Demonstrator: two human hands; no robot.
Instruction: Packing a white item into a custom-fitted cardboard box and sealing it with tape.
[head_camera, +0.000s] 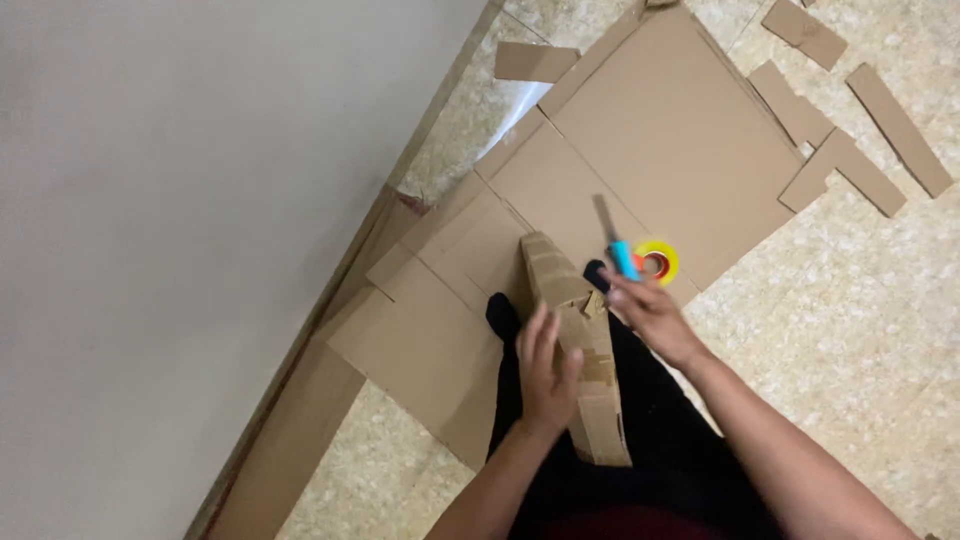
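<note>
My left hand (546, 366) presses flat against a long, narrow cardboard piece (572, 330) with tape strips on it, which lies along my black-trousered legs. In my right hand (648, 312) is a utility knife (619, 247) with a blue handle; its blade points away from me, above the flat cardboard. A yellow tape roll (662, 262) with an orange core lies just beyond my right hand on the cardboard.
A large flattened cardboard sheet (660, 140) covers the speckled floor (850, 330) ahead. Several cut cardboard strips (880, 130) lie scattered at the upper right. A pale wall (180, 230) fills the left, with another cardboard sheet (290, 450) along its base.
</note>
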